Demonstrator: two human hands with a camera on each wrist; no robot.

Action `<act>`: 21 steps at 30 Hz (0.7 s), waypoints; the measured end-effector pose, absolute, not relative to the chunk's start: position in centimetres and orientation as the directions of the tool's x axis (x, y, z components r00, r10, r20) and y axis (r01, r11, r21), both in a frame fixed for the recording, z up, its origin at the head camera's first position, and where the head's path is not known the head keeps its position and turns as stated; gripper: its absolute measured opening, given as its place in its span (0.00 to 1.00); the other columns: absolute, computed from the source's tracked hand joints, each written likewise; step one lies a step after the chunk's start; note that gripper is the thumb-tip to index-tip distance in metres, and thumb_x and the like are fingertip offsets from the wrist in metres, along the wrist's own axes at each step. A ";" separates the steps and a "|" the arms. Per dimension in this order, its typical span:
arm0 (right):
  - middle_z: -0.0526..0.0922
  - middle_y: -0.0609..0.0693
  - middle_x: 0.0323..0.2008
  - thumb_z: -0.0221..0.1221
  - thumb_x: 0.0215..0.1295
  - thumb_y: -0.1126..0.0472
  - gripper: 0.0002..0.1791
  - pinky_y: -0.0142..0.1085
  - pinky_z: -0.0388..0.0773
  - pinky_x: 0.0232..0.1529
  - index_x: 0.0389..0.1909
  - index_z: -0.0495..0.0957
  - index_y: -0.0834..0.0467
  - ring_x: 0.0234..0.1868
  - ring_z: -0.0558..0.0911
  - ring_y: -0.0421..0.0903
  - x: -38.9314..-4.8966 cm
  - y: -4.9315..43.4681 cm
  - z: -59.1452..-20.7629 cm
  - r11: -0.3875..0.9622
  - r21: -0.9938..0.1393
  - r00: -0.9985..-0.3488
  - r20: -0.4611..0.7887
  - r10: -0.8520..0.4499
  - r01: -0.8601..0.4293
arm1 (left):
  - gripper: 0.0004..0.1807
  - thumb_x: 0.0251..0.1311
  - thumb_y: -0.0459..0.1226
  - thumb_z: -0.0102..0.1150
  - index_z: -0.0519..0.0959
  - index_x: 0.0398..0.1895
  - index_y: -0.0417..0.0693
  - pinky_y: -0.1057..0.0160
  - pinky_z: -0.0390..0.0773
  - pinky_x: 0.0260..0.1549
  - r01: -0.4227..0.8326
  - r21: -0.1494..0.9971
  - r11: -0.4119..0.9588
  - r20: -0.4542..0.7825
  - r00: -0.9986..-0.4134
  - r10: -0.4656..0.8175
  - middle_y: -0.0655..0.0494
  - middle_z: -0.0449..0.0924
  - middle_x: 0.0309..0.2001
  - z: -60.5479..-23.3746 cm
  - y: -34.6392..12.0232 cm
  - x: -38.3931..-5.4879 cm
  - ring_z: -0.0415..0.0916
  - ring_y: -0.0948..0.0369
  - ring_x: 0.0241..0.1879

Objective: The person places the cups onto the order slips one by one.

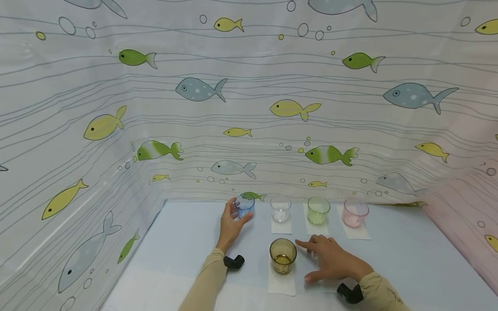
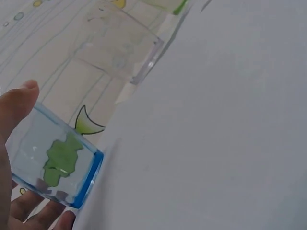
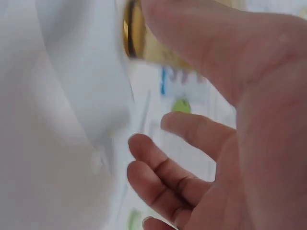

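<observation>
In the head view my left hand (image 1: 230,228) holds a blue glass (image 1: 245,208) at the back of the table, left of the other glasses. Thumb and fingers lie on opposite sides of the glass (image 2: 57,155) in the left wrist view, its thick blue base toward the table. An amber glass (image 1: 283,255) stands upright on a white paper napkin (image 1: 282,286) nearer the front. To its right is my right hand (image 1: 333,261), fingers spread and holding nothing. In the right wrist view the thumb partly hides the amber glass (image 3: 135,29).
At the back stand a clear glass (image 1: 281,211), a green glass (image 1: 318,211) and a pink glass (image 1: 355,214), with white napkins under them. Fish-patterned sheeting (image 1: 249,147) rises behind and beside the table (image 1: 155,259). Another napkin (image 1: 328,287) shows partly beneath my right hand.
</observation>
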State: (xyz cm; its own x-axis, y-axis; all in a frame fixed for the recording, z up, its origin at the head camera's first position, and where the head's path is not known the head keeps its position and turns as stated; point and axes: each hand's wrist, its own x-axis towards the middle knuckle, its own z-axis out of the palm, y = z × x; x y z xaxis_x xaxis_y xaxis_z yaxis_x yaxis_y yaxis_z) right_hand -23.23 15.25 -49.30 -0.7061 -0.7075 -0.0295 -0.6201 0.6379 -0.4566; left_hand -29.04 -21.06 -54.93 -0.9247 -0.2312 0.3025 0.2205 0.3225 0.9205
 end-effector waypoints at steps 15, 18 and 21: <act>0.73 0.45 0.50 0.76 0.49 0.30 0.57 0.33 0.71 0.44 0.77 0.71 0.54 0.47 0.68 0.38 -22.8 23.3 -50.4 0.673 -0.489 -0.772 0.003 -0.635 -0.556 | 0.49 0.60 0.41 0.79 0.62 0.81 0.44 0.42 0.71 0.74 0.226 0.929 0.292 0.292 -0.935 -0.204 0.37 0.72 0.74 -55.0 -20.7 -30.0 0.70 0.40 0.74; 0.72 0.45 0.49 0.78 0.51 0.34 0.55 0.32 0.71 0.44 0.77 0.71 0.55 0.47 0.67 0.35 -22.3 24.4 -51.3 0.635 -0.514 -0.761 0.054 -0.646 -0.576 | 0.48 0.60 0.41 0.78 0.62 0.80 0.44 0.43 0.70 0.74 0.230 0.927 0.296 0.294 -0.936 -0.195 0.38 0.73 0.74 -55.0 -20.7 -30.2 0.69 0.41 0.75; 0.71 0.44 0.48 0.78 0.52 0.36 0.53 0.31 0.70 0.43 0.77 0.71 0.53 0.47 0.66 0.34 -22.0 24.9 -52.0 0.602 -0.529 -0.753 0.112 -0.649 -0.598 | 0.47 0.61 0.40 0.78 0.63 0.80 0.44 0.44 0.70 0.75 0.247 0.925 0.290 0.308 -0.933 -0.188 0.37 0.74 0.72 -55.0 -20.8 -30.5 0.71 0.41 0.74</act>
State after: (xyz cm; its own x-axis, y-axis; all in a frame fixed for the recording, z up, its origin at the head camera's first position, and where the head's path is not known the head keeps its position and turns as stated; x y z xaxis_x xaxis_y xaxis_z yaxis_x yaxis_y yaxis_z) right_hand -22.05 24.87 -51.95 -0.7527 -0.6487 0.1120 -0.5977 0.6021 -0.5293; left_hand -30.54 -20.78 -55.00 -0.9327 -0.1881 0.3076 0.2465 0.2900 0.9247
